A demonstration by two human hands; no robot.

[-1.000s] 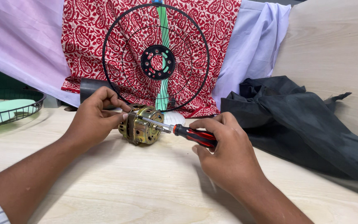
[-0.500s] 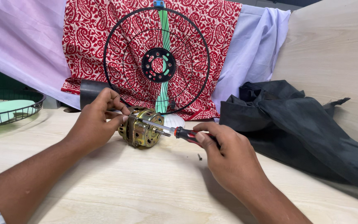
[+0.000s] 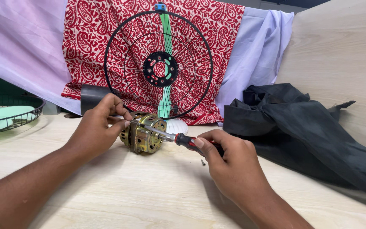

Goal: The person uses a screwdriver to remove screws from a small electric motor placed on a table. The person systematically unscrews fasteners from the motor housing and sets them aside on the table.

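— Leaning against the red patterned cloth [image 3: 106,46] at the back, what is that?

— A round black wire guard [image 3: 119,55] is standing upright there, with a lilac sheet [image 3: 18,46] hanging on one side and a black cloth [image 3: 314,131] lying crumpled on the wooden table [image 3: 128,195] on the other. A wire basket [image 3: 9,118] is sitting at the far left edge.

— And the hands?

— The left hand [image 3: 96,131] is reaching in from the left, fingers closed on the brass-coloured motor [image 3: 142,133], which is lying on its side at the table's middle. The right hand [image 3: 229,163] is gripping the red-and-black screwdriver [image 3: 183,139], whose tip is touching the motor's face.

— Anything smaller?

— A loose screw [image 3: 203,162] is lying just beside the right thumb.
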